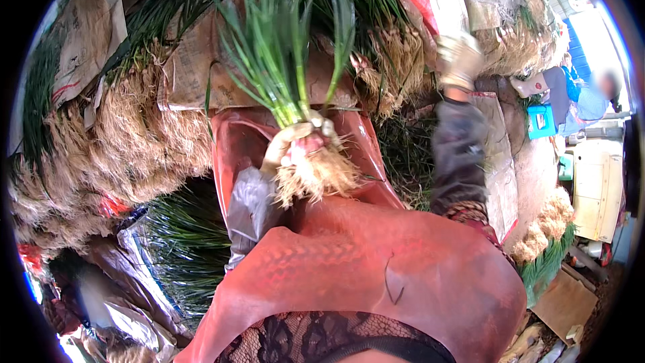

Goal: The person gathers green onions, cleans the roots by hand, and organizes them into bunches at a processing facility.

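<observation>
My gloved left hand (283,143) is closed around a bunch of green onions (317,176), just above its pale, stringy roots. The bunch stands with its long green leaves pointing away from me, over my red plastic apron (349,235). Off to the right, my gloved right hand (461,60) is raised near a red and white sack (430,0). Motion smears its fingers, so whether it holds anything cannot be made out.
Piled green onions with roots toward me (154,134) line the left and far side, with brown paper sacks (201,74) among them. More rooted bunches (547,222) lie at right. Beyond them are a person in blue (588,111) and a blue box (541,121).
</observation>
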`<state>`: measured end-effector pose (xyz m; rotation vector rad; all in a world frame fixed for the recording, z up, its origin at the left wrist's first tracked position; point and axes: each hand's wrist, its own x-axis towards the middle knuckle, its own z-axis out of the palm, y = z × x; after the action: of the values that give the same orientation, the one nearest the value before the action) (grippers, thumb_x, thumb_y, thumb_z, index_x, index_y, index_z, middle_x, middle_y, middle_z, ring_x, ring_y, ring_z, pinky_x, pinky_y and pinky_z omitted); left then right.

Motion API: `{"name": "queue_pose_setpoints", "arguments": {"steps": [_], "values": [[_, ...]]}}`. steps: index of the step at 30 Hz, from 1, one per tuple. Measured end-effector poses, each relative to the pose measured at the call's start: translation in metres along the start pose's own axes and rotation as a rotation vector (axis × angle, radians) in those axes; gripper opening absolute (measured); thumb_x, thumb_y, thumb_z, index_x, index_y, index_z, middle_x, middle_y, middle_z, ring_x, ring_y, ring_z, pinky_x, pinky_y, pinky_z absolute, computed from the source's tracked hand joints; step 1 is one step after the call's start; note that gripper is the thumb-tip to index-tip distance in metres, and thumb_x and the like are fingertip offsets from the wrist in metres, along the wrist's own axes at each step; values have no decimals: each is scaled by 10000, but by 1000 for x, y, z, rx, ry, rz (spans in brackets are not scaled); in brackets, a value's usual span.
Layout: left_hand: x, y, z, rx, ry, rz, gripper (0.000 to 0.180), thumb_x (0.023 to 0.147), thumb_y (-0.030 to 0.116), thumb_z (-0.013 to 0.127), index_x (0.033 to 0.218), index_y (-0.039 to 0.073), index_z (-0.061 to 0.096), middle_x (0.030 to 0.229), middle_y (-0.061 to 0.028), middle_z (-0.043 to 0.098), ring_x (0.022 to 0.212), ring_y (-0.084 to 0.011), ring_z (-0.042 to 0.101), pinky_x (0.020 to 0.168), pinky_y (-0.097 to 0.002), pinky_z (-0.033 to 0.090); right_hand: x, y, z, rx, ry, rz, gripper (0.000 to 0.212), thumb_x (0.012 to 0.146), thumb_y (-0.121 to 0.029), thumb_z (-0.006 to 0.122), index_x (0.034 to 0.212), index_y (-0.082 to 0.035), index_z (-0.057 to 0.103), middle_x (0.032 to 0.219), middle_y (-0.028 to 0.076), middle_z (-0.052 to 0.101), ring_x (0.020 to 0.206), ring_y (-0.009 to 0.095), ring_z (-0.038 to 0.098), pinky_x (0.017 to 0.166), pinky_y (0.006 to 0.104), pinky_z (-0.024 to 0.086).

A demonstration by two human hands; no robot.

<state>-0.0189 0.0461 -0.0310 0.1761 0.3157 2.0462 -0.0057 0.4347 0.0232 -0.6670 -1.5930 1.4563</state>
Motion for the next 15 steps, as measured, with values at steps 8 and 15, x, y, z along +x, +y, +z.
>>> {"name": "queue_pose_setpoints", "arguments": {"steps": [8,15], "values": [[0,-11,-27,-231,49,469,381,914,312,568,1122,-6,540,1011,-129,573,967,-312,550,968,-505,433,-59,0,-99,-1410,-276,-258,376,843,-353,616,1104,-82,640,1092,140,656,1039,291,610,897,408,482],[22,-17,-16,-136,-81,109,303,879,225,613,1121,73,513,952,-83,566,989,-269,546,946,-487,439,-79,60,92,-1277,-434,-794,291,788,-398,642,807,-108,663,744,107,637,728,306,610,670,440,459]]}}
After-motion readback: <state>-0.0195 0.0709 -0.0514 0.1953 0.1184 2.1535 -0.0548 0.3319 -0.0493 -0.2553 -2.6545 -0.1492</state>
